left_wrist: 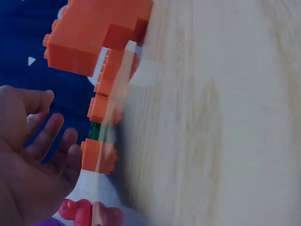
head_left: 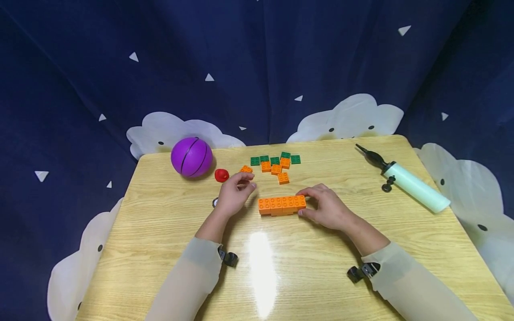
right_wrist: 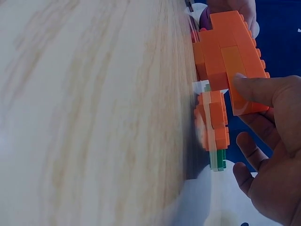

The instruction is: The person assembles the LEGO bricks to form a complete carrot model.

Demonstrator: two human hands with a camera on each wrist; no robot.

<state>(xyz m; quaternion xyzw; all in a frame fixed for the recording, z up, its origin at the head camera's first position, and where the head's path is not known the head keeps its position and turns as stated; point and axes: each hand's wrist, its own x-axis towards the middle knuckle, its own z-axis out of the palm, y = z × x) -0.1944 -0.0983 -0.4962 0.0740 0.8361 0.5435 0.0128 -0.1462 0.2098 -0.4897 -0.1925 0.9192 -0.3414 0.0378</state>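
We see the joined row of studded orange plastic bricks [head_left: 282, 206] below centre, long axis running left to right. The right hand [head_left: 326, 207] pinches its right end; the left hand [head_left: 234, 194], relaxed and empty, is apart from its left end, near a loose orange plastic brick [head_left: 246, 169].
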